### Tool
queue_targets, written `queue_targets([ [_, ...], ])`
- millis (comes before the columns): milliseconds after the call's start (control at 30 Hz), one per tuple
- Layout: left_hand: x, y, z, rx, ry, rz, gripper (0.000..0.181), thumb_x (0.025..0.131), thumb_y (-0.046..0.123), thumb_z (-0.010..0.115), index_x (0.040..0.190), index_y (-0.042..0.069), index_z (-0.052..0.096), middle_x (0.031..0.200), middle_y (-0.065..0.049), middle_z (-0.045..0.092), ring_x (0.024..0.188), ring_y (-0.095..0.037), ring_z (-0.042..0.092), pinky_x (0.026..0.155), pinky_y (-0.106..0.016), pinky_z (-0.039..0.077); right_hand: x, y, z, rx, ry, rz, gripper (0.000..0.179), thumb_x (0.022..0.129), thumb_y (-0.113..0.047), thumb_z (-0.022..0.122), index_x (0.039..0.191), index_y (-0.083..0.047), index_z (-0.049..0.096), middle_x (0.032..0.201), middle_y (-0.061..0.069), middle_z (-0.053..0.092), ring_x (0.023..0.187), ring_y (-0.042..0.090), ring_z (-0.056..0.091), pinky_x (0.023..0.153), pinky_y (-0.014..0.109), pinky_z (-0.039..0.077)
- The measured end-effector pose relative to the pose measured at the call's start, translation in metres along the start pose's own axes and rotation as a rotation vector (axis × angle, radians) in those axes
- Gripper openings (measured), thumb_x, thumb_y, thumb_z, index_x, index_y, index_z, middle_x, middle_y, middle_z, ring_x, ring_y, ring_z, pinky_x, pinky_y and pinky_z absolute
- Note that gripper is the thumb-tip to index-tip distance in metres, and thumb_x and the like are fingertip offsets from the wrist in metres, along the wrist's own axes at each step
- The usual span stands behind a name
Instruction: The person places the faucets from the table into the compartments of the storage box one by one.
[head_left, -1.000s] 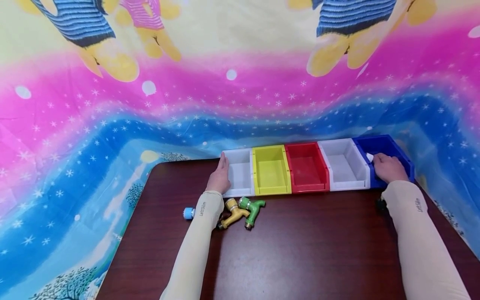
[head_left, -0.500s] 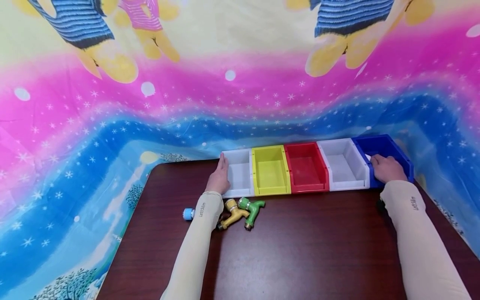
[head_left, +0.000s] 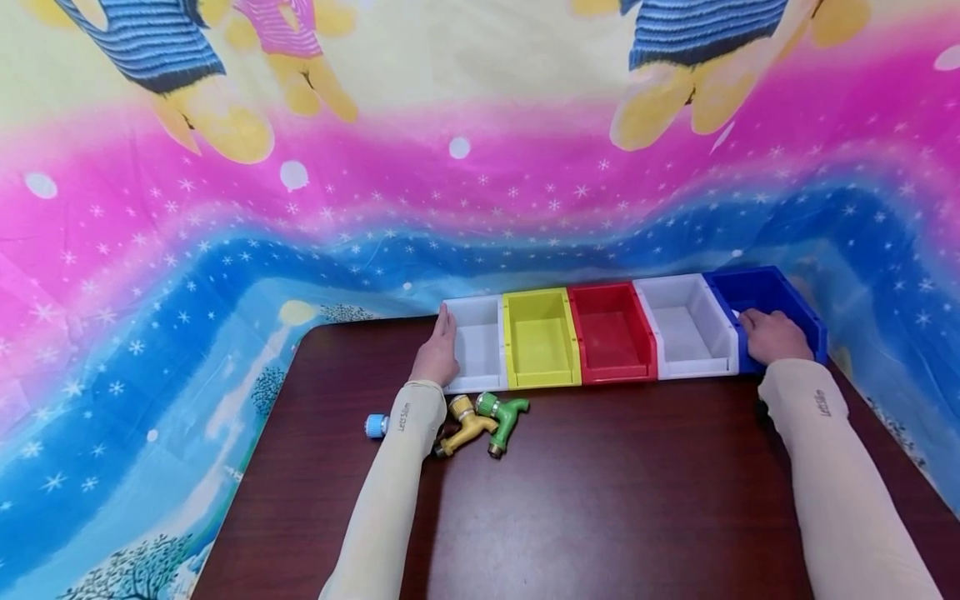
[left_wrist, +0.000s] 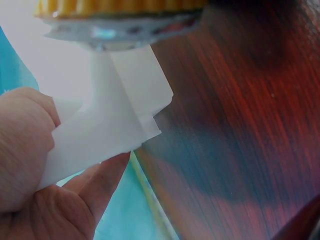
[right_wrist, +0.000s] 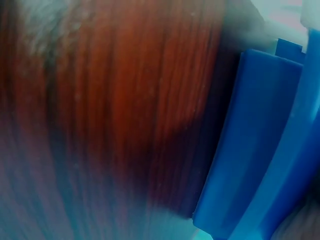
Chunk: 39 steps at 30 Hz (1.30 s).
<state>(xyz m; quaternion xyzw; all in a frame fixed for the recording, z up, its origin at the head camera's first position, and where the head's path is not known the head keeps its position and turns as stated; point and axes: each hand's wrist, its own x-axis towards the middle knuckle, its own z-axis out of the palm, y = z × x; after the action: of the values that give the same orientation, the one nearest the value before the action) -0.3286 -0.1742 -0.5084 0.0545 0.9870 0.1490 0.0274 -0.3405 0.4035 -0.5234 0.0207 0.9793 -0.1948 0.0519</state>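
left fingers [head_left: 444,323] pinch end white bin [head_left: 480,346]; right fingers [head_left: 753,320] curled at blue bin [head_left: 756,287], hold unclear

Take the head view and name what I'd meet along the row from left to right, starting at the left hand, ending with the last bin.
Left hand, first white bin, yellow bin, red bin, second white bin, blue bin.

Worn by you: left sleeve [head_left: 386,492] and right sleeve [head_left: 840,475], matching, pale cream, long, close-fitting; small dark lettering [head_left: 405,417] on each, near the cuff [head_left: 427,392].
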Motion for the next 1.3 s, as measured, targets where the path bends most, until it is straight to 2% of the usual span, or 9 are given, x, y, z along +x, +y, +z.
queue_targets([
  [233,-0.001,0.001,-0.002,-0.009,-0.004,0.004,0.092,0.090,-0.013,0.059,0.167,0.006,0.012,0.176,-0.003,-0.011,0.057,-0.020,0.053,0.059,-0.031,0.048,-0.001,0.000,0.003,-0.043,0.049,-0.010,0.070,0.112,-0.046,0.022,0.148,0.012,0.038,0.131,0.046,0.042,0.121,0.064,0.040,0.103,0.079,0.034],
  [400,-0.001,0.001,-0.003,-0.008,-0.001,0.010,0.091,0.091,-0.013,0.059,0.167,0.006,0.012,0.176,-0.003,-0.011,0.057,-0.020,0.053,0.059,-0.031,0.048,-0.002,-0.004,0.003,0.001,0.085,0.058,0.070,0.111,-0.048,0.026,0.151,0.008,0.038,0.125,0.044,0.036,0.113,0.062,0.039,0.095,0.079,0.039],
  [500,0.000,0.000,-0.001,-0.004,-0.003,0.010,0.091,0.091,-0.013,0.058,0.167,0.006,0.011,0.176,-0.003,-0.012,0.056,-0.020,0.053,0.058,-0.030,0.048,-0.003,-0.007,0.002,0.006,0.119,0.072,0.063,0.111,-0.042,0.034,0.149,0.008,0.042,0.125,0.041,0.033,0.113,0.059,0.035,0.094,0.078,0.040],
  [600,0.001,0.000,0.001,-0.003,-0.008,0.003,0.092,0.091,-0.013,0.058,0.167,0.006,0.011,0.176,-0.003,-0.013,0.056,-0.020,0.053,0.057,-0.030,0.047,-0.005,-0.012,0.001,-0.034,0.144,0.047,0.053,0.111,-0.029,0.041,0.144,0.011,0.047,0.125,0.039,0.034,0.113,0.056,0.034,0.095,0.076,0.040],
  [733,0.001,0.001,0.000,-0.011,-0.005,0.007,0.092,0.091,-0.013,0.059,0.167,0.006,0.011,0.176,-0.003,-0.012,0.056,-0.020,0.053,0.057,-0.030,0.048,-0.007,-0.013,0.001,-0.068,0.154,0.024,0.049,0.111,-0.025,0.041,0.142,0.012,0.049,0.125,0.039,0.034,0.112,0.056,0.034,0.095,0.075,0.040],
  [1000,-0.002,0.001,-0.001,-0.006,0.010,0.023,0.090,0.091,-0.013,0.058,0.167,0.005,0.013,0.176,-0.005,-0.009,0.056,-0.019,0.053,0.059,-0.031,0.049,-0.011,-0.017,0.001,-0.052,0.154,0.039,0.050,0.111,-0.025,0.042,0.142,0.013,0.048,0.120,0.037,0.038,0.110,0.054,0.037,0.095,0.074,0.041],
  [1300,-0.003,0.001,-0.002,-0.010,0.006,0.011,0.090,0.091,-0.014,0.057,0.167,0.005,0.012,0.176,-0.004,-0.011,0.055,-0.020,0.053,0.058,-0.030,0.048,-0.007,-0.014,0.001,-0.135,0.146,-0.007,0.046,0.111,-0.022,0.041,0.140,0.013,0.050,0.118,0.040,0.040,0.108,0.056,0.040,0.093,0.074,0.042],
])
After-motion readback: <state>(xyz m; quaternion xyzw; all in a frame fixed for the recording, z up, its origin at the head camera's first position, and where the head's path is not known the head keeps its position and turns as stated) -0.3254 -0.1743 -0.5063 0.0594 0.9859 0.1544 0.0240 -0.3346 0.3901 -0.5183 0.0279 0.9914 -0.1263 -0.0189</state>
